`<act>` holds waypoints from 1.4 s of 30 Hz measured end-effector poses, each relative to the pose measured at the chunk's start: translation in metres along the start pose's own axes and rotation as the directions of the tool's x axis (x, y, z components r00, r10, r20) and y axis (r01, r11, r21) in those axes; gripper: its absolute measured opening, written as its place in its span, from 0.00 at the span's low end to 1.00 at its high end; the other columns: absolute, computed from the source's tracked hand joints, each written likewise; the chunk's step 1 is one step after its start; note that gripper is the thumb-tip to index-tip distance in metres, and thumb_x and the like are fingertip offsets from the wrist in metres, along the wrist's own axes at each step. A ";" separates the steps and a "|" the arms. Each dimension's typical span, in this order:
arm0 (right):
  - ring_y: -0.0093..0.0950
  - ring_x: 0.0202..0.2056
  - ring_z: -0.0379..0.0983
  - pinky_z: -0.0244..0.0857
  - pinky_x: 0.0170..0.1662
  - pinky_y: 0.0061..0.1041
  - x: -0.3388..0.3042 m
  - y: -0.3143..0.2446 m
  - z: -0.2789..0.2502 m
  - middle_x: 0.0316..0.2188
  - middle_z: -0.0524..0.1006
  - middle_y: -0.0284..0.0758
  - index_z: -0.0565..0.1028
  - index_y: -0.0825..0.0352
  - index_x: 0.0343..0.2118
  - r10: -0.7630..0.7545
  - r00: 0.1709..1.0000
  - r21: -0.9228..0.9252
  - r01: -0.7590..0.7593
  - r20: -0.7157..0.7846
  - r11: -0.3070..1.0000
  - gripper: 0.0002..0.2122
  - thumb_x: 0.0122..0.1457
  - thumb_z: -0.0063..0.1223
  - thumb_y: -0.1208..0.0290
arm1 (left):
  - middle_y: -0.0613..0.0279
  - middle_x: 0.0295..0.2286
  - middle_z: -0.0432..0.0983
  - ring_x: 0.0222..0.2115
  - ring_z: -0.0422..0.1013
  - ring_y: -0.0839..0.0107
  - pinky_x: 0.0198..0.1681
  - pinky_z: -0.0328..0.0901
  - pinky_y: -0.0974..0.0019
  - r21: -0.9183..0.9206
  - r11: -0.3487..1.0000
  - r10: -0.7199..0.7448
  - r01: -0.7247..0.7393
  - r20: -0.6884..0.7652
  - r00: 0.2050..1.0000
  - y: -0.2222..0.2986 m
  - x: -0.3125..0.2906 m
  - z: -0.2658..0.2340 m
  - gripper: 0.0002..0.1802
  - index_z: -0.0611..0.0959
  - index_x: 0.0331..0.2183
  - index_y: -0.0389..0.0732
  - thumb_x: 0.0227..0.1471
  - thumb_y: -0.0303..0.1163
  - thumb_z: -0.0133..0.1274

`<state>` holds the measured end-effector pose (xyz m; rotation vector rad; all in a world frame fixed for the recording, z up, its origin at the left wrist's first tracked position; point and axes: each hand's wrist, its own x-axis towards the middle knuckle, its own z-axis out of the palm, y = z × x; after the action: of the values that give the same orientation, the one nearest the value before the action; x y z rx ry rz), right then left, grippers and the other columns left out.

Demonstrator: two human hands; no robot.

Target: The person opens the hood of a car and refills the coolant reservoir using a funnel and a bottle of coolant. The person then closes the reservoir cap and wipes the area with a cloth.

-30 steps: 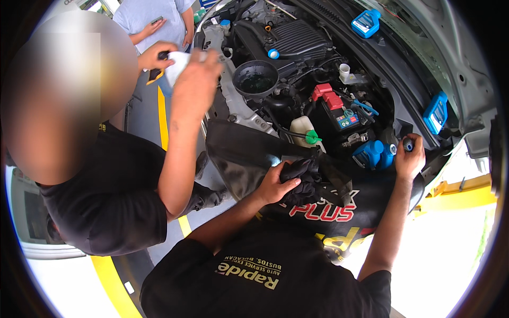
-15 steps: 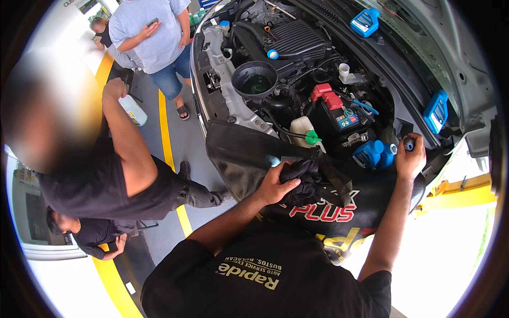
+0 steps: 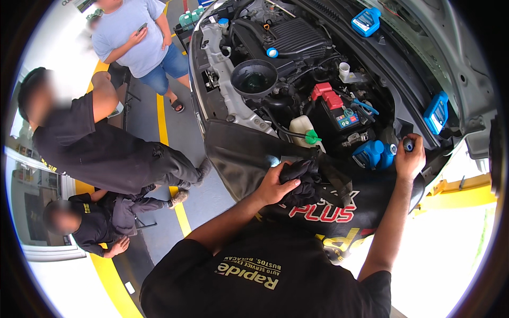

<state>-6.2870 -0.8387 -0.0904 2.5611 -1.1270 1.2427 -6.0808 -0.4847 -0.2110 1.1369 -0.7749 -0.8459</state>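
Observation:
My left hand is closed round a bunched black cloth, held over the dark fender cover. In my right hand is a small dark cylinder with a pale round end; its kind is unclear. Beside that hand, two blue bottles, one with a round cap and one closer, stand at the bay's near edge. A black funnel with dark greenish liquid sits over the engine bay. A green cap tops a whitish reservoir.
A battery with red covers lies in the bay's middle. Blue bottles rest near the windshield and by the right fender. A blue cap is on the engine cover. Several people are at the left, one nearby standing.
My hands have stayed in place with what they hold. The nearby standing person has moved back to the left, and the person with the phone has shifted slightly left.

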 end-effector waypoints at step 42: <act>0.42 0.38 0.82 0.76 0.42 0.38 -0.001 0.006 0.002 0.35 0.83 0.36 0.77 0.60 0.41 0.044 0.999 0.038 -0.043 -0.004 0.998 0.14 0.50 0.65 0.73 | 0.66 0.33 0.77 0.36 0.69 0.81 0.43 0.67 0.69 0.068 0.997 0.029 -0.027 -0.031 0.999 0.002 0.000 0.002 0.15 0.79 0.44 0.36 0.58 0.29 0.64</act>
<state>-6.2903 -0.8432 -0.0935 2.5727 -1.1753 1.2917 -6.0815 -0.4854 -0.2083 1.1943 -0.7959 -0.7812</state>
